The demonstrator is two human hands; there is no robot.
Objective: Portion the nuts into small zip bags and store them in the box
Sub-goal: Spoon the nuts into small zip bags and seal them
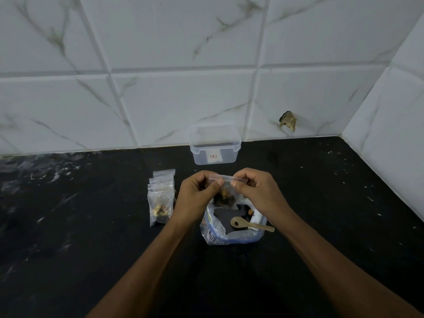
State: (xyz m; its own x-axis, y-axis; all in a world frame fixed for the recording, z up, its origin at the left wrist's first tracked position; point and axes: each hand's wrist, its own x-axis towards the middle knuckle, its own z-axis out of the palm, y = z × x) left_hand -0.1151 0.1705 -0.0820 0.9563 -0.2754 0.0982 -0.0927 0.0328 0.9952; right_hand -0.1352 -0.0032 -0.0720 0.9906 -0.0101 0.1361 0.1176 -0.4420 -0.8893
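left hand (196, 191) and right hand (257, 188) pinch the top strip of 1 small zip bag (226, 191); its nuts hang between them, above the large open bag (231, 228). box (215, 144) stands behind, apart.

white label (214, 156) on front wall of clear box (215, 145), small red-bordered mark at its centre, too small to read. dense dark print on blue-and-white big bag (214, 235), on its left fold, nearer the camera than the box, blurred, not legible. no readable text, number or brand anywhere else.
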